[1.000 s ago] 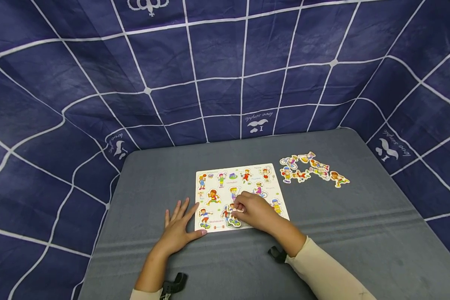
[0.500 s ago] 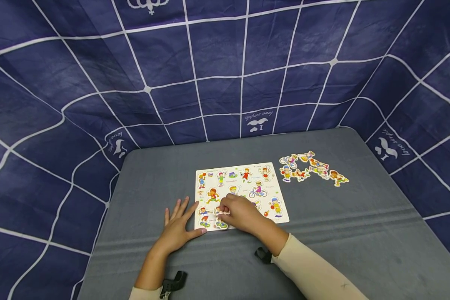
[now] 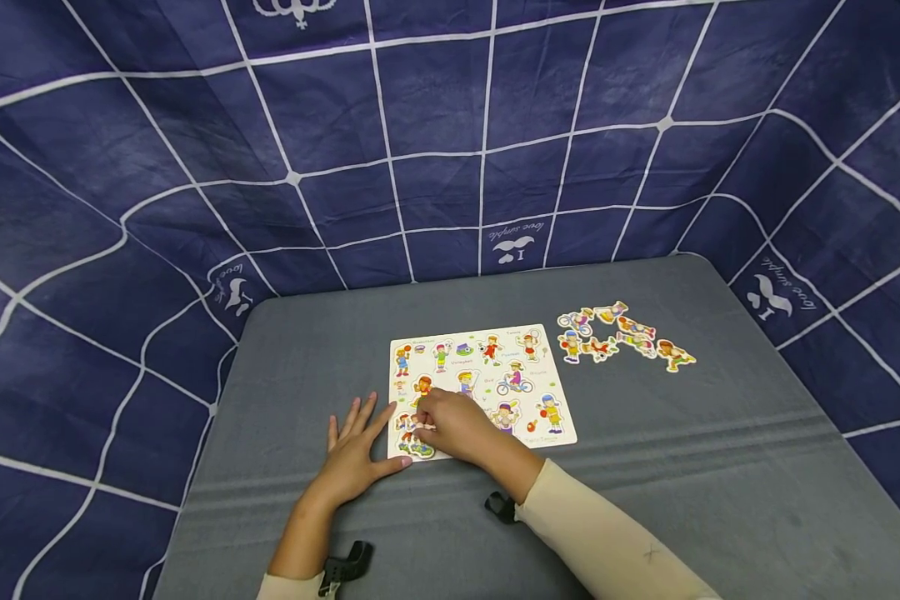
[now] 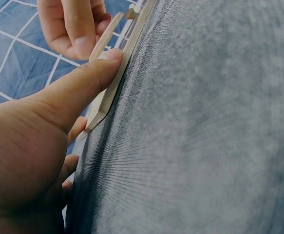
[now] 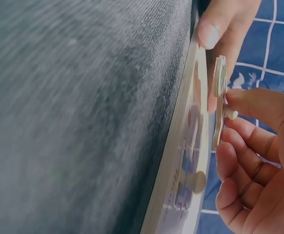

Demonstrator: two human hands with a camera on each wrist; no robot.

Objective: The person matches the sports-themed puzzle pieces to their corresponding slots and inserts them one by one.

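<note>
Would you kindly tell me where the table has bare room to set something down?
The table is bare left of the left hand, beyond the board, and between the right sleeve and loose pieces. The board's near left corner is crowded: left hand, right hand, held piece.

A: Any words on the puzzle board (image 3: 528,404)?
B: Small ones: "Tennis" and "Football" toward 1 o'clock, "Volleyball" toward 11, and what looks like "Table Tennis" at 4. Other labels there are too small to read surely.
A: And the blue cloth (image 3: 435,196)?
B: Roughly 12 o'clock from the board: "I", a heart, a moustache (image 3: 513,244) and "love simple", upside down. Similar prints show at 10 and 2. A white crown (image 3: 295,12) sits toward 11.
A: Anything else?
B: An X-like mark (image 3: 650,553) on the right sleeve (image 3: 600,521), at 4.
</note>
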